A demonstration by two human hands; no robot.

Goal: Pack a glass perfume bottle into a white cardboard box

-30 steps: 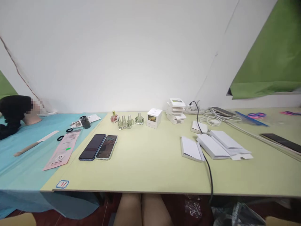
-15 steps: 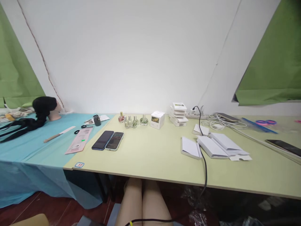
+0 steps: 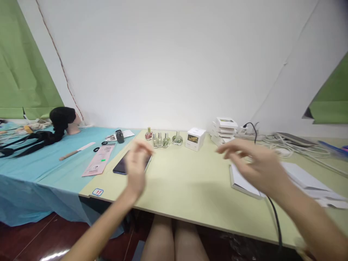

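Note:
My left hand (image 3: 136, 169) is raised over the pale green table (image 3: 185, 185), fingers loosely apart and motion-blurred, holding nothing. It partly covers two phones (image 3: 122, 166) lying side by side. My right hand (image 3: 254, 165) hovers over the table's right half with fingers spread, empty, just above a flat white box (image 3: 240, 181) and a black cable (image 3: 274, 221). Small glass perfume bottles (image 3: 163, 139) and a white cube box (image 3: 195, 139) stand at the back, beyond both hands.
A stack of white boxes (image 3: 224, 128) and tangled white cables (image 3: 282, 145) sit at the back right. To the left a blue-covered table (image 3: 32, 170) holds a mannequin head with black hair (image 3: 61, 121), a knife (image 3: 77, 151), a pink card (image 3: 98, 164) and a dark jar (image 3: 119, 136).
Both hands have risen into view over the table; earlier none showed. The camera has turned a little to the left and back.

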